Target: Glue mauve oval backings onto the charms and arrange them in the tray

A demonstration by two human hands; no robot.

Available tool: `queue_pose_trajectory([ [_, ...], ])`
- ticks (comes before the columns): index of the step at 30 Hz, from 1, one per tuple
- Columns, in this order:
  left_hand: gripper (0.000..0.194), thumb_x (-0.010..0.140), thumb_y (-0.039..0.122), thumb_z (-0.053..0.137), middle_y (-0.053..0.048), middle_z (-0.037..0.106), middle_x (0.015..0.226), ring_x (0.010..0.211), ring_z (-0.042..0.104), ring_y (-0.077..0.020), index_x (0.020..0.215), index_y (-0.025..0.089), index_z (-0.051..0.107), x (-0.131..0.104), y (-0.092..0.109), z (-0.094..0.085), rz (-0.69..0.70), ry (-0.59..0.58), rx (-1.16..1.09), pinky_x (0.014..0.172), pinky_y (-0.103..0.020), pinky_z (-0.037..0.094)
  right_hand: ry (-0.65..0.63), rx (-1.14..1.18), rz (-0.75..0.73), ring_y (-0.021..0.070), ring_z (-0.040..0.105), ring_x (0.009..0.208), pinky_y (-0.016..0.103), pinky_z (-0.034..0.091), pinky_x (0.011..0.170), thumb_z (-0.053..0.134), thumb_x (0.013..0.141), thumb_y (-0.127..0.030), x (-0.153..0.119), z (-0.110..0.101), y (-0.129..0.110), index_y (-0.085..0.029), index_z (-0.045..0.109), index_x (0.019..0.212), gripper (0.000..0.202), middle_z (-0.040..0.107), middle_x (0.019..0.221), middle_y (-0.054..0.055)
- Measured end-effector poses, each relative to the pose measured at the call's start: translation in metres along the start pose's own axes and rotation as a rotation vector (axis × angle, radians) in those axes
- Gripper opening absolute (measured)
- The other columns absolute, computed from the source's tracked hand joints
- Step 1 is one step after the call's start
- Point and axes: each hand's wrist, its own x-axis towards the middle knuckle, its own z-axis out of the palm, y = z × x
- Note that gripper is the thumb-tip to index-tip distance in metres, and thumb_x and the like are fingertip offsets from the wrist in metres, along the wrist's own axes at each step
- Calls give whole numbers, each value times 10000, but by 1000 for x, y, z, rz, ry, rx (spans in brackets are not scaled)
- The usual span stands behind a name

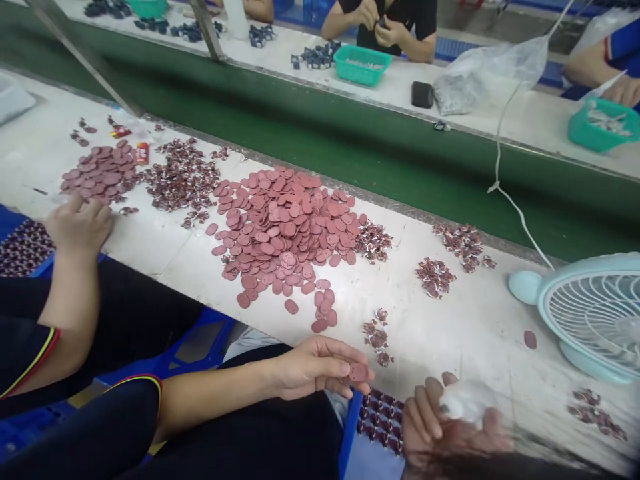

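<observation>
My left hand (323,368) pinches a flat, reddish-brown oval piece (359,372) between thumb and fingers, above the table's near edge. At the lower right, my right hand (445,430) is palm up with curled fingers. A white thing (467,400) lies in its grasp, too blurred to name. Between the two hands is a blue-edged tray (353,427) with rows of small dark brown parts (380,413). Just beyond lies a small cluster of shiny brown parts (377,337). A large heap of matching oval pieces (285,233) covers the middle of the table.
A co-worker's hand (83,223) rests by another oval heap (103,172) on the left. A light blue fan (595,313) stands at the right, near a loose oval piece (530,340). Beyond the green strip (320,140), people work beside green baskets (363,70).
</observation>
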Motion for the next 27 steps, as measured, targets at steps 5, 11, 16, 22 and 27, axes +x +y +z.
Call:
queue_pose_trajectory([
  [5,531,885,551,1197,-175,988,1303,1107,945,-264,1262,220,1025,-11,-9,-2,90,34,150,888,-305,707,82,-84,-131,141,187,639,303,192,574,761,1112,-376,-8,0,-3,-337,647,1304,226,170,873,-159],
  [11,582,867,643,1187,-141,972,1233,1021,886,-229,1250,232,1037,-19,-16,-12,144,62,252,829,-289,677,-38,27,19,144,499,605,204,441,500,430,1106,-304,39,3,-60,-394,315,1303,245,412,836,-157],
  [16,595,846,660,1183,-127,954,1189,1010,856,-233,1243,242,1034,-26,-10,-15,188,118,303,818,-299,659,-95,-158,11,77,637,702,127,520,593,271,1085,-139,43,-3,-81,-313,372,1384,360,468,888,-141],
  [22,604,818,639,1198,-163,980,1330,1010,850,-232,1247,248,1032,-39,2,-14,167,223,325,829,-306,652,118,-976,-407,120,753,717,185,639,578,843,1112,-278,-56,-65,-55,-228,791,1397,294,790,924,-51],
  [27,595,786,594,1223,-150,984,1297,994,827,-225,1213,227,1027,-38,4,-12,141,298,335,821,-301,631,504,-1748,-668,393,924,1337,598,811,1068,1145,811,-410,-82,-167,0,-386,938,1280,513,975,1294,0],
])
